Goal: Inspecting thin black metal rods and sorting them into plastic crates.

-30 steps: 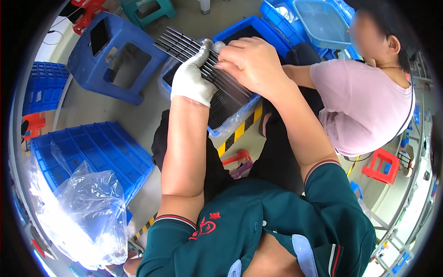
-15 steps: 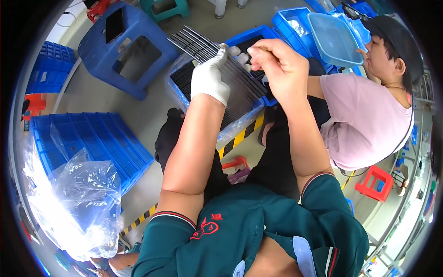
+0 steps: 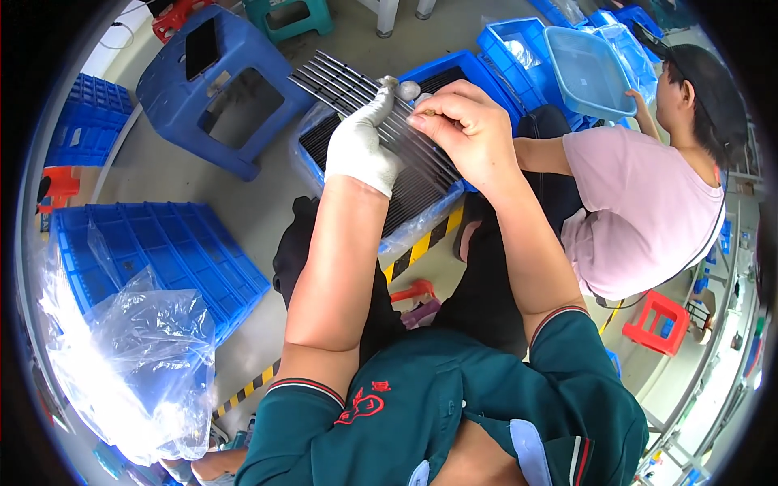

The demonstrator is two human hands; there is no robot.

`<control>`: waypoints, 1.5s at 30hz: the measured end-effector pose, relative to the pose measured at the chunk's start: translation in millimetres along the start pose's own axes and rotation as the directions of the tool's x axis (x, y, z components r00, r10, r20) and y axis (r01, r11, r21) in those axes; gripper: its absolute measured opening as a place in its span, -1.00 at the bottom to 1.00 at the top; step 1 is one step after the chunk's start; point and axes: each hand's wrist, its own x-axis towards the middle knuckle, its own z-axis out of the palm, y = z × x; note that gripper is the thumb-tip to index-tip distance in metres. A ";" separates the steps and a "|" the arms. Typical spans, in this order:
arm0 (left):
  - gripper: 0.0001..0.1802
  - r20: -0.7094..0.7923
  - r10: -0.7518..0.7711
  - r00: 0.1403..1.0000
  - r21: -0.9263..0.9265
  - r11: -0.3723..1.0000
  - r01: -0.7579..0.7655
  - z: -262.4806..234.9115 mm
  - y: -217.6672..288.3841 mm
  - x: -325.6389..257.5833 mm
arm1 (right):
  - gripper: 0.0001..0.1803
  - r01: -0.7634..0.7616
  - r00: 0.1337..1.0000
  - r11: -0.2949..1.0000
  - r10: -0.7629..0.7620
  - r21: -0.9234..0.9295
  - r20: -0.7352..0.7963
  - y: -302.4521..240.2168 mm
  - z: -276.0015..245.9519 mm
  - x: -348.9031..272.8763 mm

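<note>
My left hand (image 3: pixel 361 150), in a white glove, is closed round a fan of thin dark metal rods (image 3: pixel 336 85). The rods slant from upper left to lower right, their far ends sticking out past my thumb. Bare, my right hand (image 3: pixel 470 134) is beside the rods' right part with thumb and forefinger pinched together. Whatever is between those fingertips, if anything, is too small to name. Beneath both hands stands a blue crate (image 3: pixel 482 73) lined with clear plastic, and more dark rods (image 3: pixel 405 206) lie in it in rows. Whitish lumps (image 3: pixel 408 90) show just beyond my left thumb.
A blue stool (image 3: pixel 174 105) with a black phone (image 3: pixel 202 49) on it stands at upper left. Stacked blue crates (image 3: pixel 162 251) and a clear plastic bag (image 3: pixel 154 356) are at left. At right a person (image 3: pixel 640 194) in pink sits holding a light-blue tub (image 3: pixel 583 73).
My right hand has moved left and slightly down, closer to the left hand and the rods. My left hand has shifted slightly left. The person at right has turned the head away.
</note>
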 end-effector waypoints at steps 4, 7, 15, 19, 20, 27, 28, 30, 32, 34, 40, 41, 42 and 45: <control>-0.85 -0.055 0.056 0.997 0.030 0.998 -0.055 -1.5 1.1 0.3 | -0.88 -0.066 0.998 0.997 0.065 0.049 0.014 -0.9 0.9 -0.1; -0.86 -0.093 0.085 0.992 0.054 0.995 -0.080 -3.9 0.8 1.8 | -0.87 0.177 0.984 0.965 -0.175 -0.192 0.026 -3.8 1.2 1.3; -0.86 -0.142 0.160 0.977 0.127 0.982 -0.143 -3.4 -4.1 3.1 | -0.84 0.297 0.955 0.889 -0.282 -0.349 0.093 -0.5 9.2 -2.5; -0.85 -0.143 0.179 0.973 0.137 0.978 -0.160 -3.6 -3.1 2.6 | -0.85 0.277 0.961 0.911 -0.262 -0.306 0.089 -1.6 9.7 -3.1; -0.84 -0.141 0.186 0.972 0.146 0.975 -0.166 -2.0 -3.1 0.9 | -0.85 0.279 0.960 0.910 -0.264 -0.305 0.090 -3.5 8.2 -2.5; -0.81 -0.143 0.137 0.980 0.154 0.981 -0.115 0.0 -3.4 3.5 | -0.89 -0.099 0.995 0.989 0.097 0.113 0.023 -5.2 3.8 -2.4; -0.80 -0.137 0.124 0.983 0.133 0.985 -0.106 -1.0 -2.1 3.2 | -0.90 -0.103 0.994 0.991 0.099 0.084 0.053 -5.2 3.2 -2.1; -0.79 -0.116 0.125 0.985 0.129 0.985 -0.110 -5.2 -0.8 5.3 | -0.92 -0.106 0.988 0.994 0.103 0.027 0.113 -4.9 2.7 -1.7; -0.79 -0.114 0.122 0.986 0.125 0.986 -0.107 -5.4 -1.0 6.9 | -0.90 -0.086 0.993 0.995 0.082 0.042 0.082 -2.4 3.8 -1.2; -0.79 -0.112 0.118 0.987 0.121 0.987 -0.105 -5.2 -0.6 6.8 | -0.88 -0.065 0.997 0.996 0.062 0.057 0.049 -1.6 5.2 -0.7; -0.79 -0.126 0.107 0.986 0.096 0.991 -0.095 -3.6 -0.1 4.6 | -0.89 -0.059 0.998 0.992 0.055 0.107 0.038 -1.1 7.9 -0.3; -0.79 -0.129 0.110 0.986 0.095 0.991 -0.098 -3.7 0.1 4.5 | -0.89 -0.026 0.998 0.998 0.023 0.056 0.053 -2.1 6.9 -0.1; -0.79 -0.132 0.113 0.985 0.093 0.990 -0.102 -3.9 0.1 4.5 | -0.88 0.007 0.998 1.000 -0.008 0.005 0.070 -3.4 6.1 0.2; -0.79 -0.116 0.165 0.979 0.148 0.978 -0.148 -8.2 0.1 5.8 | -0.87 0.277 0.960 0.934 -0.257 -0.226 0.113 -12.7 4.3 3.4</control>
